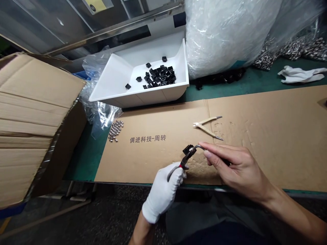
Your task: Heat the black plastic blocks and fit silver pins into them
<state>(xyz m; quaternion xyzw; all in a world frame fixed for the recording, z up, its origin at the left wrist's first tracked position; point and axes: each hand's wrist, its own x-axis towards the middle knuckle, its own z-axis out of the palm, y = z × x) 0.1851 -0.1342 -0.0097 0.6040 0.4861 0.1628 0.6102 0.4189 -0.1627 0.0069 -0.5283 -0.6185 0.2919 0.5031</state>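
My left hand (pixel 166 187), in a white glove, is closed around a pair of pliers (pixel 186 158) with a bit of red at the handle. At the jaws sits a small black part (pixel 187 149) with a shiny metal piece against it; how the jaws hold them is too small to tell. My bare right hand (pixel 235 163) pinches a bent metal hex key (pixel 198 146), its short end meeting the metal piece. Just beyond lies a pair of cream-handled nippers (pixel 208 127), jaws pointing left. Small metal pieces (pixel 115 131) are grouped at the left of the cardboard.
A white bin (pixel 138 97) with many black parts (pixel 160 75) stands behind the cardboard sheet (pixel 268 136). An opened carton (pixel 33 119) is at left. Clear plastic bags (pixel 224 34), a heap of metal pieces (pixel 293 51) and a white glove (pixel 301 74) lie at the back right.
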